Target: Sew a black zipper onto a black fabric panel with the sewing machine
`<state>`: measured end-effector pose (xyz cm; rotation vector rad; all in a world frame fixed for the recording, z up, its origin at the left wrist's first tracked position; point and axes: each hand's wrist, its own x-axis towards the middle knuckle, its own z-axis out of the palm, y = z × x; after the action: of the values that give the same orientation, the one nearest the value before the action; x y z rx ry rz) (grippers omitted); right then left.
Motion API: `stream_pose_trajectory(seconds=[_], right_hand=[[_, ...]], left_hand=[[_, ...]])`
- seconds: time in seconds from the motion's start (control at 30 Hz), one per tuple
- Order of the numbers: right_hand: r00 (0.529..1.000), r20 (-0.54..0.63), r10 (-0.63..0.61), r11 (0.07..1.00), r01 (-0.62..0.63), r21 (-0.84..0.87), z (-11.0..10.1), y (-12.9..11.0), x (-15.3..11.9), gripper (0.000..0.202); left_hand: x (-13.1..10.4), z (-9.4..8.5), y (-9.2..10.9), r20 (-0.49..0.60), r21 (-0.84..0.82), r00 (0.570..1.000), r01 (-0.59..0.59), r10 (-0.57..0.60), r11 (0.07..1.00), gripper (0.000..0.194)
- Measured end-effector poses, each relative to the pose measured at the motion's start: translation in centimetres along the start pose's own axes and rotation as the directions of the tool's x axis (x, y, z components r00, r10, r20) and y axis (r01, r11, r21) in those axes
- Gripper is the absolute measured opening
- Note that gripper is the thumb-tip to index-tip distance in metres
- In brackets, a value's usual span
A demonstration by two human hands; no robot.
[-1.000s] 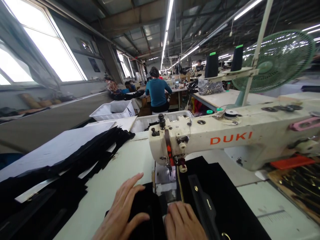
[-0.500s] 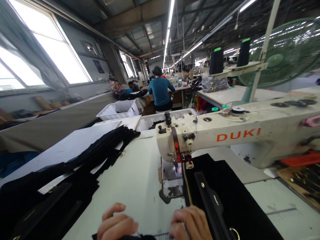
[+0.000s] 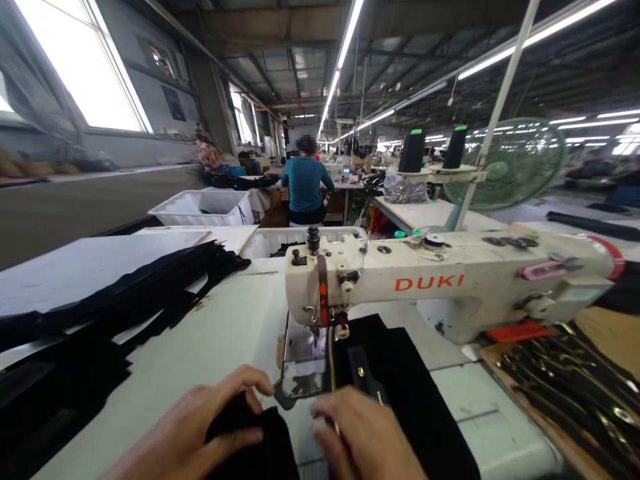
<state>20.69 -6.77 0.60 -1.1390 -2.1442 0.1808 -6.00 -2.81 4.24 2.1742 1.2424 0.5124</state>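
**At the needle plate: black piece being lined up**

Before the sewing machine [image 3: 400, 283], the left hand [image 3: 200, 427] pinches a black fabric piece [image 3: 255, 443], fingers curled. The right hand [image 3: 363, 437] rests half-closed beside it; what it grips I cannot tell. Feeding under the presser foot [image 3: 320, 328] likely needs edges squared first.

black fabric [image 3: 255, 440] | cream sewing machine [image 3: 450, 287], orange lettering | green fan [image 3: 515, 163] | teal shirt [image 3: 305, 187]

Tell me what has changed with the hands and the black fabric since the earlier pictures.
The left hand drew the black fabric piece back from the needle plate, now bare, and grips it. The right hand stays beside it. The sewing machine and fabric stack are unchanged.
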Motion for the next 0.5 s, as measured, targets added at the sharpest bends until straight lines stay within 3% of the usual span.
stream_pose_trajectory(seconds=[0.03,0.1,0.2,0.37,0.5], right_hand=[[0.998,0.046,0.04,0.999,-0.039,-0.024,-0.9,1.5,0.8,0.024],[0.979,0.201,0.016,0.997,0.0,-0.078,-2.2,4.2,2.0,0.027],[0.924,0.379,-0.059,0.991,0.099,-0.087,-2.7,6.4,2.8,0.038],[0.885,0.461,-0.064,0.992,0.107,-0.068,-1.3,6.4,2.6,0.049],[0.905,0.416,-0.087,0.981,0.151,-0.122,-0.1,7.0,2.4,0.048]], left_hand=[[1.4,-0.3,0.4,0.05,-0.012,0.999,0.001,-0.001,1.0,0.019],[4.3,-0.4,1.1,0.141,-0.052,0.99,-0.015,0.023,0.999,0.013],[7.5,0.7,1.0,0.163,-0.083,0.985,-0.045,0.058,0.996,0.014],[9.2,4.9,-1.0,-0.041,0.068,0.999,-0.023,0.026,0.997,0.014],[8.4,7.4,-1.9,-0.278,0.211,0.958,-0.013,0.073,0.977,0.043]])
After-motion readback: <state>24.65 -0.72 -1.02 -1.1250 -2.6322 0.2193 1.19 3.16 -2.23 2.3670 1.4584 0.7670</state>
